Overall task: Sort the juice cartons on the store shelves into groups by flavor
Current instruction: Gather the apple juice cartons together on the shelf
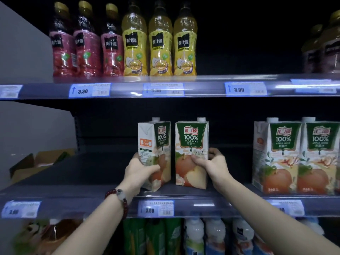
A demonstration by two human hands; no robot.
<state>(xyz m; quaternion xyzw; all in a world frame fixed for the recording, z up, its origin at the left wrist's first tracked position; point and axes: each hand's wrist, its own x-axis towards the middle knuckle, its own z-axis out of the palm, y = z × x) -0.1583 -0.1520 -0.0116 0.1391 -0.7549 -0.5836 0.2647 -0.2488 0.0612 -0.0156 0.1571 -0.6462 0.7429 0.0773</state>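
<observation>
Both forearms reach up from the bottom edge, a dark red bead bracelet [119, 199] on the left wrist. Left hand [139, 170] grips the left apple juice carton [153, 153] low on its near corner, fingers [152, 169] curled round the front face, thumb side on the white side panel; carton is turned corner-on and tilted slightly, bottom edge at the front of the middle shelf [73, 186]. Right hand [211, 163] grips the right apple juice carton [191, 153] at its lower right edge, thumb across the apple picture, other fingers wrapped behind the right side; this one stands upright, front label facing the camera. The two held cartons sit just beside each other with a narrow gap, mid-shelf. Two more apple juice cartons [296, 157] of the same design stand touching side by side at the right end of the same shelf, well apart from the held pair. Left part of the shelf is dark; a cardboard box [36, 162] shows beyond its left end. Price tags [156, 208] run along the shelf fronts. Upper shelf: three red juice bottles [86, 46] in a row, then three yellow juice bottles [160, 46] right beside them, more bottles dim at far right. Below the middle shelf: green bottles [152, 236] and white-blue bottles [204, 236], blurred, plus a blurred pack at lower left, cannot tell what.
</observation>
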